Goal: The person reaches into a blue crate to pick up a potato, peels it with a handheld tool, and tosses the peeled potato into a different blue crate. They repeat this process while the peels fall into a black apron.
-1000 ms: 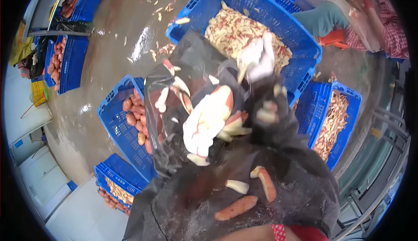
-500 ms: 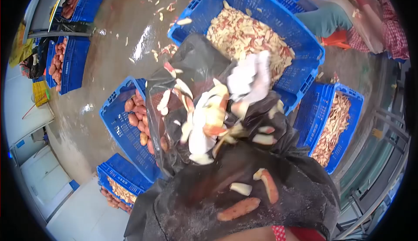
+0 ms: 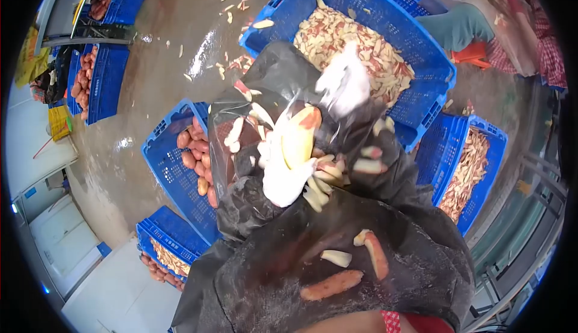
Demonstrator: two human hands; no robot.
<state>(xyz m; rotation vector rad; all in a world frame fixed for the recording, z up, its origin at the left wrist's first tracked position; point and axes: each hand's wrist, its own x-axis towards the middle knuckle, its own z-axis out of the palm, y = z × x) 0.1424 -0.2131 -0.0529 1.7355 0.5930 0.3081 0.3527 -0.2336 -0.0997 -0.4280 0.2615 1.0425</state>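
My left hand (image 3: 282, 179), in a white glove, is closed around a largely peeled, pale yellow potato (image 3: 297, 143). A patch of reddish skin remains at its upper end. My right hand (image 3: 346, 83), also white-gloved, is a blur above and to the right of it, over the near edge of the big blue crate (image 3: 394, 32). Whether it holds a tool cannot be made out. Peelings (image 3: 330, 173) cluster beside my left hand. Larger pieces of peel (image 3: 331, 285) lie on the black plastic apron (image 3: 259, 261) across my lap.
Peelings (image 3: 337, 35) heap inside the big crate. At left, a blue crate (image 3: 174, 170) holds red-skinned potatoes (image 3: 195, 152); at right, another crate (image 3: 490, 170) holds peelings. A co-worker's sleeve (image 3: 460, 26) shows at upper right. Scraps litter the wet floor (image 3: 162, 80).
My right hand has moved slightly up, away from the potato, and is more blurred. The potato now shows more plainly in my left hand. The whole view has shifted slightly.
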